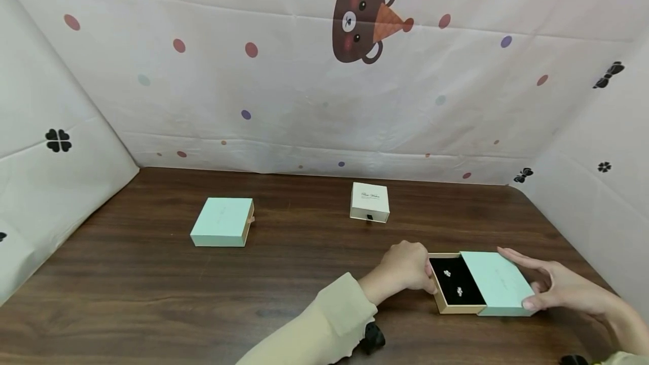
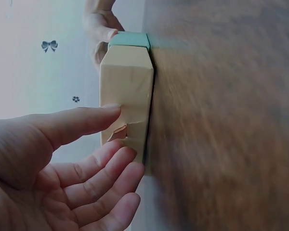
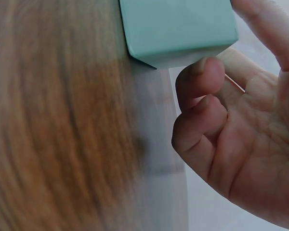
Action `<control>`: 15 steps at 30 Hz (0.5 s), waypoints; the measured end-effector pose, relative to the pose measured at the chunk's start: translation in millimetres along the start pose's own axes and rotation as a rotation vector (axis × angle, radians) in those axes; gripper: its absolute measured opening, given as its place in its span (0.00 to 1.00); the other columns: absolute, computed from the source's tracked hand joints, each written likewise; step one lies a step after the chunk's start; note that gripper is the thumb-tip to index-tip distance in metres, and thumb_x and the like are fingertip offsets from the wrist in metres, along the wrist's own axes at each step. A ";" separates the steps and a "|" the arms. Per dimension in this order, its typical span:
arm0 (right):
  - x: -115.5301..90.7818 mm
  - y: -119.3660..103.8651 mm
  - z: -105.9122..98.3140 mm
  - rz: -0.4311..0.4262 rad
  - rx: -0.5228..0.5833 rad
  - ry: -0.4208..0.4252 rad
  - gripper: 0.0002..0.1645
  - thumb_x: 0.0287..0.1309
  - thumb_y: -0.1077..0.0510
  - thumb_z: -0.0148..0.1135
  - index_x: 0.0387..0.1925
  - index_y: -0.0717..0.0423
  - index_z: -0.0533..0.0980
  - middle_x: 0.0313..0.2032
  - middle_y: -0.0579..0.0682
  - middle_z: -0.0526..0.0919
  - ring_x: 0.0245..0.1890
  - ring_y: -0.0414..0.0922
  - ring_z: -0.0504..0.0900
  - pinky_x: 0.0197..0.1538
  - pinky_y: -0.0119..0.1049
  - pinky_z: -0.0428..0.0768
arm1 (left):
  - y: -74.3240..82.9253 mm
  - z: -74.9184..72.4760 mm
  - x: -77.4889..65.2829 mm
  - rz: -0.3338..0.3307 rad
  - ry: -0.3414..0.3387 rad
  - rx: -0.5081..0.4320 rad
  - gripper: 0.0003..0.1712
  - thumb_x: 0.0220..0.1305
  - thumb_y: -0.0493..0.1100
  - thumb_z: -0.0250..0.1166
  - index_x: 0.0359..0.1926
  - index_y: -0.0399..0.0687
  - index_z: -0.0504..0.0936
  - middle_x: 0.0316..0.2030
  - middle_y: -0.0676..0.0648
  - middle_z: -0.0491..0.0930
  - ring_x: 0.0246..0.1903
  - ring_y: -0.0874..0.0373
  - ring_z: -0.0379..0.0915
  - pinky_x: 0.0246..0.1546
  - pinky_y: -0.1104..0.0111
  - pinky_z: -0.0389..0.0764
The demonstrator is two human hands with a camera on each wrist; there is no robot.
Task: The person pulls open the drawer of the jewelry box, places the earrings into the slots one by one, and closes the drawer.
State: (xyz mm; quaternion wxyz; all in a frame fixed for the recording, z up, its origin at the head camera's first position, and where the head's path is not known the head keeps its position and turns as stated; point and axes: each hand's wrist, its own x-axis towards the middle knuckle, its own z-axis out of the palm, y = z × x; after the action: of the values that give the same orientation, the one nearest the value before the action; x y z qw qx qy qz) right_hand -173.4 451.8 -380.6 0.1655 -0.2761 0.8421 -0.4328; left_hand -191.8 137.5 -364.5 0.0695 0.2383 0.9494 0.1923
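Observation:
At the right of the table, a mint jewelry box (image 1: 499,283) lies with its cream drawer (image 1: 456,309) partly pulled out to the left. Two small sparkly earrings (image 1: 459,292) sit on the drawer's black lining. My left hand (image 1: 408,266) is at the drawer's end; in the left wrist view its thumb and fingers are spread apart around a small ribbon tab (image 2: 118,133), thumb tip against the drawer front. With thumb and forefinger across the sleeve's near and far edges, my right hand (image 1: 563,289) grips the box. Its other fingers (image 3: 202,127) are bent beside the sleeve's end.
Another mint box (image 1: 223,221), closed, lies at the left of the brown wooden table (image 1: 152,297). Farther back in the middle stands a small white box (image 1: 369,201) with a dark tab. White printed cloth (image 1: 284,83) walls the back and both sides.

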 end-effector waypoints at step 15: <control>0.3 -2.7 0.6 0.031 -0.010 0.012 0.49 0.49 0.69 0.59 0.69 0.58 0.46 0.61 0.17 0.55 0.12 0.44 0.55 0.17 0.32 0.65 | 3.4 4.4 4.6 0.000 -0.001 -0.053 0.13 0.39 0.58 0.74 0.20 0.62 0.79 0.22 0.67 0.74 0.25 0.71 0.69 0.24 0.78 0.66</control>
State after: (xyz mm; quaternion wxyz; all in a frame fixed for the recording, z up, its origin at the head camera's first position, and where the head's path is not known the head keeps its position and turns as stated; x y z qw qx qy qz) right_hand -172.5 449.9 -378.7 0.1657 -0.2615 0.8493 -0.4276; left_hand -193.3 144.0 -367.3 0.0763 0.2363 0.9440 0.2174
